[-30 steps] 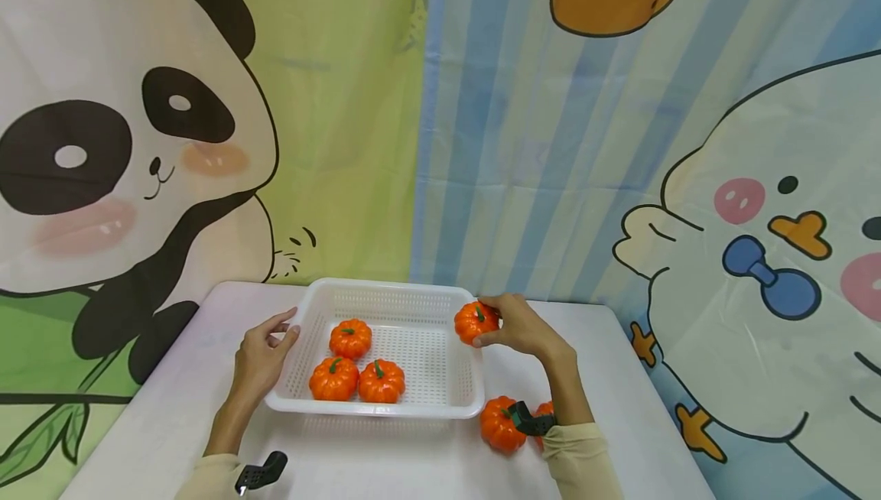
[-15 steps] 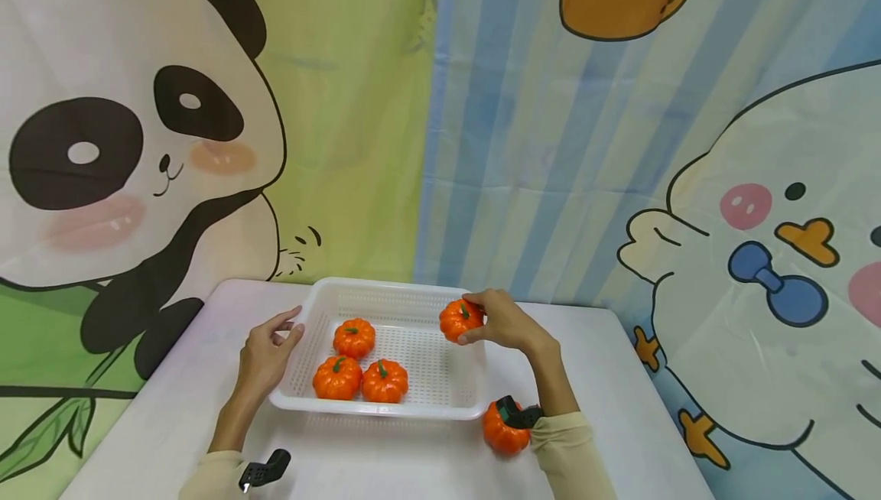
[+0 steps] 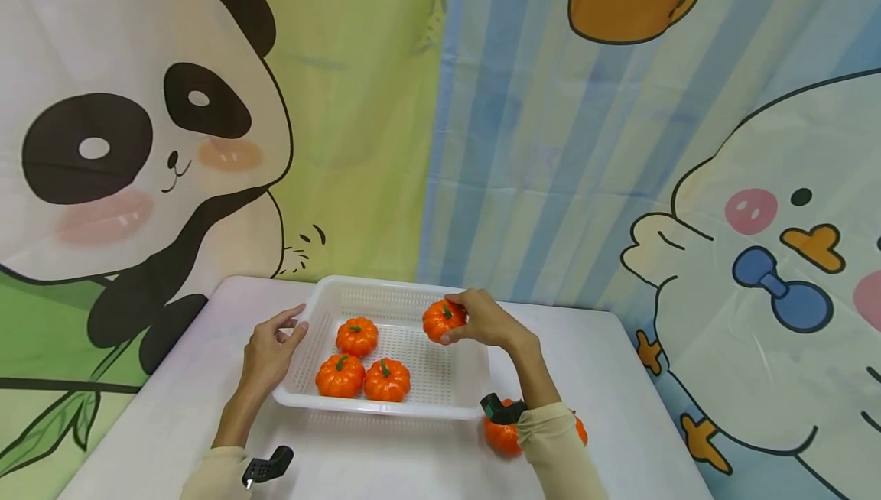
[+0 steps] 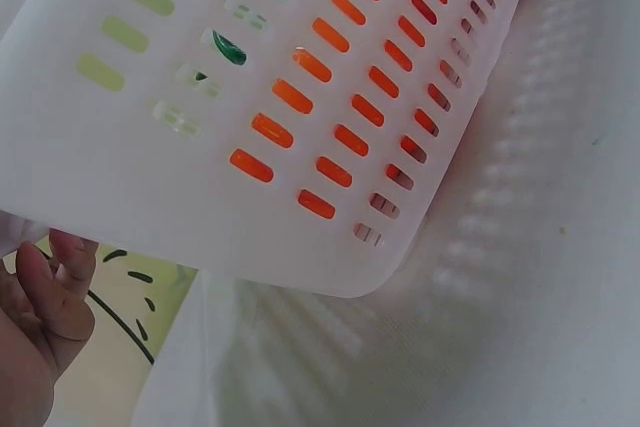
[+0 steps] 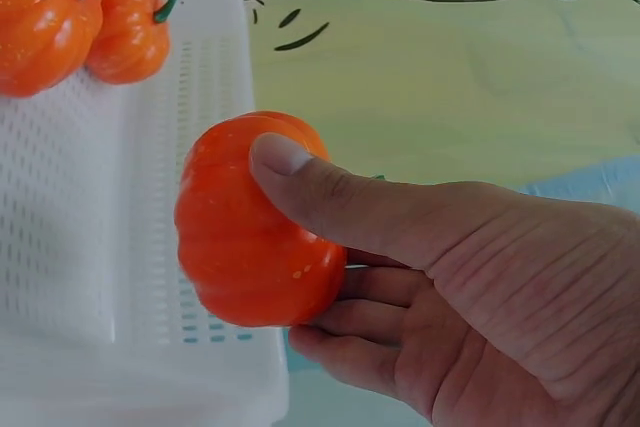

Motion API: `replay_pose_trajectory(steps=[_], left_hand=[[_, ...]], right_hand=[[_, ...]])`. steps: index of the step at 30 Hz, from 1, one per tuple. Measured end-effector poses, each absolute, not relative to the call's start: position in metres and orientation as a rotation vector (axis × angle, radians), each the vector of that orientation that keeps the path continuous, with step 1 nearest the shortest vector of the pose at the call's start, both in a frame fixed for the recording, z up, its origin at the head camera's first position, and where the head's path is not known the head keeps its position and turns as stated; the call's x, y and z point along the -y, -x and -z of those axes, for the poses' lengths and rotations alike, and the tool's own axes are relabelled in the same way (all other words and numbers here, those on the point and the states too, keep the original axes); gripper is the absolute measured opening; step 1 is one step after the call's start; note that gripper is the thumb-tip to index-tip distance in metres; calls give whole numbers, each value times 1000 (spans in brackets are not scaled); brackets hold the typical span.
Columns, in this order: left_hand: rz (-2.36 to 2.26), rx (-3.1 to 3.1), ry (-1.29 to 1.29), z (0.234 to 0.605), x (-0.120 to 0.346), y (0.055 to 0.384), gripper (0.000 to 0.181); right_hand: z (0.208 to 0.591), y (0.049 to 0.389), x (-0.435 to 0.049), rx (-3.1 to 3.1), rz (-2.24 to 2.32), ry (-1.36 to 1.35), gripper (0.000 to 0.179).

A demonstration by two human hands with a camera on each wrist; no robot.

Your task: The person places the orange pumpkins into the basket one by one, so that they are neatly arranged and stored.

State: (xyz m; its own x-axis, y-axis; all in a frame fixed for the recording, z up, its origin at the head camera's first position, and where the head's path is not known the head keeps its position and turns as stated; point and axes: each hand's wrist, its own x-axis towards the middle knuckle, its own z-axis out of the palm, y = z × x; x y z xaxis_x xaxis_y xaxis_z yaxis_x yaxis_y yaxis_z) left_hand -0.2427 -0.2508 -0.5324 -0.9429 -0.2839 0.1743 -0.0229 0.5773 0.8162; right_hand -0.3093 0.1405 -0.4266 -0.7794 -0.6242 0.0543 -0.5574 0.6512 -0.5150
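**Held over the basket (image 3: 372, 407), well apart from the others**

Closed in the right grip (image 3: 485, 322), thumb against one side and fingers against the other: a pumpkin (image 3: 440, 324), above the basket's right end, near its far corner. Taken from the side, probably to suit a round, smooth body and keep the stem free. Glossy orange, deeply ribbed, green-stemmed, with a few pale specks. At the basket's left rim, the left grip (image 3: 271, 349), loosely spread, fingers slightly bent, apparently there to steady; nothing visibly grasped. Inside, towards the near left corner, three pumpkins (image 3: 387, 381) clustered together. Outside, beyond the basket's near right corner, two loose pumpkins (image 3: 501, 439), partly hidden by the right sleeve (image 3: 556, 443). Beneath everything, the white worktop (image 3: 372, 462), with the basket close to its far edge.
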Motion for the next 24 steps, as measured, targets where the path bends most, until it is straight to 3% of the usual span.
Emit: replay_pose_trajectory(steps=[9,24], left_hand=[[1300,2520,-253,532,250,243,49],[1306,2509,-245,535,252,242,49]], right_hand=[[436,319,-119,-2697,741,1054,44],[452,328,-85,-2653,566,1038,62]])
